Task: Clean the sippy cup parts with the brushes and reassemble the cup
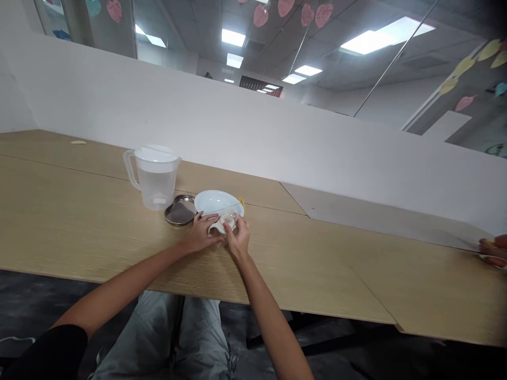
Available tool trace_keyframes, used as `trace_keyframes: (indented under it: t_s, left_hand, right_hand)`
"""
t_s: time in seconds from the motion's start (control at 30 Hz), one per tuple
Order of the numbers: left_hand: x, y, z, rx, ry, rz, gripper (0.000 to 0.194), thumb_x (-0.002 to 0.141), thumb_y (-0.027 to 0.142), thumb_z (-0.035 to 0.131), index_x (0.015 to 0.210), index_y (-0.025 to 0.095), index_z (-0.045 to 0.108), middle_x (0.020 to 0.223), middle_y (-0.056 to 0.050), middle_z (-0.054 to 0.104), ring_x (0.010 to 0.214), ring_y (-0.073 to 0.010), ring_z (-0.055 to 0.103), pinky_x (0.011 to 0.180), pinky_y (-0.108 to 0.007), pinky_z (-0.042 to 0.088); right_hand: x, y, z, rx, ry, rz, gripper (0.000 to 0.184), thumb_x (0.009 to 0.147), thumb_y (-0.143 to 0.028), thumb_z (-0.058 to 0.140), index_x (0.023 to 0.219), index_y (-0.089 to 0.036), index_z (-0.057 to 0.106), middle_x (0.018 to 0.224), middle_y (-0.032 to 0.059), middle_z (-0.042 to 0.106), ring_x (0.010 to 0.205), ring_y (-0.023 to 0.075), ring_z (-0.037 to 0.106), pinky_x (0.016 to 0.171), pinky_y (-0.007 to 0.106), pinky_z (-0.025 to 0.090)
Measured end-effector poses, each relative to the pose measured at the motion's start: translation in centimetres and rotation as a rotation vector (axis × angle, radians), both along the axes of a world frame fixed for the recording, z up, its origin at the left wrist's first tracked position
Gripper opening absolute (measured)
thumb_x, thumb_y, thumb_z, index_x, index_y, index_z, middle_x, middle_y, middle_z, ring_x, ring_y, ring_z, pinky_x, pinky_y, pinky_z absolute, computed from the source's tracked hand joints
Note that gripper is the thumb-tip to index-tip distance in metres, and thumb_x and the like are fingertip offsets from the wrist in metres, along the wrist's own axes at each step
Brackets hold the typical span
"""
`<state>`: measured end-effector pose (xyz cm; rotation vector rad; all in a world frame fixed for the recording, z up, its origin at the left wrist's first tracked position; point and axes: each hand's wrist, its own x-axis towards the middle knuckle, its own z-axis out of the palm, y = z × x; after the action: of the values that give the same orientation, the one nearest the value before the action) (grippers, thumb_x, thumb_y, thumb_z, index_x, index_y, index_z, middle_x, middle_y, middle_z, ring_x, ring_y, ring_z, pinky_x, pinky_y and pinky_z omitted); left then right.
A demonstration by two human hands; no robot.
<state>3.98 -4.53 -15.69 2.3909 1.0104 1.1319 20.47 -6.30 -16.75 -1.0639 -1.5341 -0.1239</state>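
My left hand [203, 235] and my right hand [237, 237] both grip a small clear cup with a white handle [224, 222], held together just above a white oval plate [216, 201]. The cup's exact shape is partly hidden by my fingers. A clear plastic pitcher with a white lid [155, 177] holding water stands to the left of the plate. Between them lies a small round metal dish [180, 210]. A bit of yellow [242, 205] shows behind the plate's right rim.
All this stands on a light wood table [99, 211], with a white partition [198, 116] along its far side. At the right edge, another person's hand [493, 250] rests near the table's edge. My knees [178, 332] show below the near edge.
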Motion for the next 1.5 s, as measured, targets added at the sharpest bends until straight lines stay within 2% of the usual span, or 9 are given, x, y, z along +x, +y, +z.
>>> trace_keyframes:
  t_s: [0.23,0.37,0.5,0.63,0.83,1.07,1.23,1.37,1.5]
  left_hand:
    - [0.0,0.2,-0.2,0.011,0.005,-0.001,0.065,0.069,0.051,0.074,0.123,0.019,0.058,0.128,-0.012,0.06,0.122,-0.027,0.052,0.115,-0.05,0.014]
    - [0.1,0.0,-0.1,0.023,0.036,0.03,0.066,0.069,0.051,0.074,0.124,0.019,0.057,0.129,-0.012,0.059,0.123,-0.0264,0.051,0.115,-0.049,0.017]
    - [0.2,-0.3,0.2,0.037,0.075,0.042,0.066,0.07,0.051,0.074,0.125,0.019,0.056,0.129,-0.011,0.06,0.123,-0.0254,0.051,0.115,-0.048,0.016]
    - [0.3,-0.3,0.2,0.044,0.084,0.04,0.067,0.071,0.052,0.073,0.126,0.019,0.056,0.128,-0.01,0.06,0.123,-0.0257,0.051,0.115,-0.049,0.016]
    - [0.3,-0.2,-0.1,0.066,0.086,0.041,0.063,0.075,0.054,0.068,0.126,0.02,0.055,0.126,-0.009,0.061,0.122,-0.0248,0.052,0.116,-0.048,0.016]
    - [0.3,-0.1,-0.2,0.068,0.101,0.047,0.063,0.074,0.055,0.068,0.126,0.022,0.055,0.126,-0.007,0.061,0.121,-0.0243,0.053,0.116,-0.046,0.016]
    - [0.3,-0.3,0.1,0.037,0.091,0.033,0.067,0.072,0.056,0.07,0.126,0.019,0.054,0.127,-0.009,0.061,0.122,-0.0241,0.051,0.116,-0.046,0.015]
    - [0.3,-0.2,0.1,0.038,0.083,0.023,0.067,0.073,0.055,0.07,0.126,0.018,0.054,0.127,-0.01,0.061,0.122,-0.0243,0.051,0.115,-0.046,0.014]
    - [0.1,0.0,-0.1,0.047,0.081,0.008,0.065,0.075,0.056,0.067,0.127,0.021,0.053,0.128,-0.008,0.06,0.122,-0.023,0.052,0.115,-0.046,0.014]
  right_hand:
    - [0.0,-0.1,0.0,-0.023,-0.001,0.025,0.047,0.087,-0.047,0.054,0.122,-0.017,0.054,0.108,0.0125,0.064,0.1,0.025,0.057,0.09,0.043,0.044]
    - [0.0,-0.3,0.0,-0.034,0.166,0.086,0.058,0.087,-0.046,0.053,0.135,-0.017,0.041,0.127,0.0147,0.056,0.115,0.0249,0.054,0.097,0.043,0.042]
    - [0.2,-0.5,0.4,-0.027,0.306,0.123,0.062,0.087,-0.046,0.053,0.139,-0.017,0.035,0.136,0.0147,0.049,0.122,0.0241,0.05,0.102,0.041,0.039]
    - [0.3,-0.5,0.7,-0.045,0.292,0.132,0.062,0.088,-0.049,0.049,0.14,-0.018,0.035,0.139,0.015,0.046,0.126,0.025,0.047,0.106,0.043,0.036]
    - [0.2,-0.4,0.6,-0.048,0.284,0.073,0.066,0.088,-0.053,0.047,0.142,-0.018,0.034,0.141,0.0152,0.044,0.129,0.0258,0.044,0.107,0.044,0.034]
    - [0.0,-0.8,1.0,0.0,0.344,-0.006,0.065,0.087,-0.055,0.045,0.139,-0.017,0.037,0.134,0.0155,0.05,0.123,0.0249,0.049,0.104,0.041,0.037]
    - [0.8,-0.7,2.4,0.089,0.524,-0.17,0.062,0.086,-0.049,0.051,0.137,-0.015,0.038,0.128,0.0149,0.053,0.116,0.0229,0.053,0.1,0.039,0.04]
    - [1.3,-0.3,2.7,-0.006,0.555,-0.22,0.063,0.081,-0.044,0.059,0.135,-0.015,0.043,0.114,0.0123,0.061,0.095,0.0198,0.06,0.086,0.034,0.046]
    - [1.4,-0.1,2.4,-0.123,0.477,-0.224,0.058,0.079,-0.038,0.057,0.132,-0.015,0.047,0.095,0.0065,0.065,0.075,0.0163,0.058,0.075,0.03,0.047]
